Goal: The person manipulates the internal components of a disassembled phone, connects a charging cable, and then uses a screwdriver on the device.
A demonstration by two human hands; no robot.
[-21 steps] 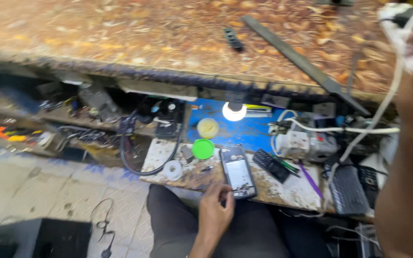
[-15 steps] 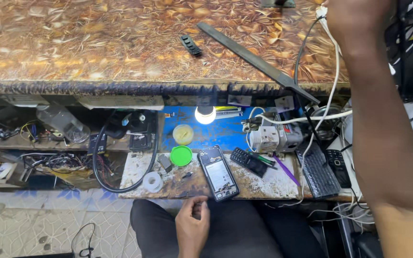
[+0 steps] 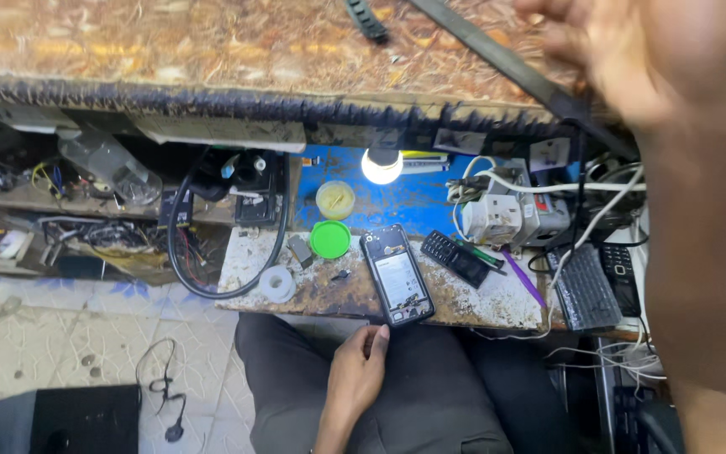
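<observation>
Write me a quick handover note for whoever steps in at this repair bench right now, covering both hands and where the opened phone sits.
Left hand: empty, over the lap, fingertips just below the opened phone, at the near edge of the small worktop.
Right hand: raised high toward the upper shelf, blurred; whether it holds anything cannot be told.
Phone lies flat with its back off and its insides showing. Beside it: green lid, yellow paste tin, tape roll, small keypad phone. Lamp bulb is lit.
Done: back cover is off.
Left: phone not closed up; neither hand grips it.
</observation>
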